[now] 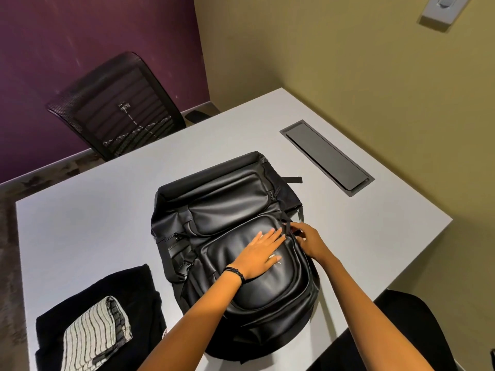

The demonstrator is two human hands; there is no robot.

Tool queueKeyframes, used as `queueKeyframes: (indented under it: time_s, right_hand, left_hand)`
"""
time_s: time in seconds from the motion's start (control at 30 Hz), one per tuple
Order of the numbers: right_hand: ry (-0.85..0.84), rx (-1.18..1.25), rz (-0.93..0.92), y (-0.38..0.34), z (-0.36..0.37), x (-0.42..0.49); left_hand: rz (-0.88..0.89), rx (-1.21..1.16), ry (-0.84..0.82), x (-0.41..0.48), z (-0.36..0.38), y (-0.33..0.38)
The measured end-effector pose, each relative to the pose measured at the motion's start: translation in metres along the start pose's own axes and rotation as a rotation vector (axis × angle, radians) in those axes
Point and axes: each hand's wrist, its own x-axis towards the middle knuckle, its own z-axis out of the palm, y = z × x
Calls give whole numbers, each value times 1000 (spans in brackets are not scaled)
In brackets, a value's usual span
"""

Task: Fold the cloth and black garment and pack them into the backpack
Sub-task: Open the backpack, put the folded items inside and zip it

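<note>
The backpack (230, 207) lies flat in the middle of the tabletop (107, 204), front panel up, with its two padded pockets facing the camera and its zips closed as far as can be seen. The left hand (261, 254) rests palm down on the lower pocket, its grip wide, with the fingers straight and spread against the shiny black surface. A dark braided bracelet (235, 273) sits on that wrist. The right hand (308, 241) is at the pack's right edge, just beside the left fingertips. Its grip is narrow, the fingers curled and pinching a small black pull (288, 226) at the top corner of the lower pocket. To the left of the pack, near the tabletop's front corner and apart from it, the black garment (120, 287) lies folded into a rough rectangle. The striped cloth (93, 336), also folded, lies on top of the garment toward its near end. Neither is in the pack. Farther right, a grey hatch (326, 158) is set flush into the tabletop. A black mesh chair (115, 103) stands beyond the far edge, in front of a purple wall. The wall to the right is olive, with a pale switch plate (439, 9) high in the corner.
</note>
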Motion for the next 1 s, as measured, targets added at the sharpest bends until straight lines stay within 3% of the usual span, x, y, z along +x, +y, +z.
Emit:
queueKeyframes:
  time_s: [0.13,0.37,0.63,1.0]
  right_hand:
    - [-124,-307,-25,-4,3,7]
    - [61,-426,103,2,10,15]
    - [-36,-809,-75,17,-8,-2]
    - [-176,-581,17,29,-32,-64]
  left_hand:
    - [-9,54,-53,-14,11,-14]
    - [-4,67,-66,-18,18,-21]
    - [-21,104,-54,-18,19,-19]
    - [-94,192,-40,-20,24,-9]
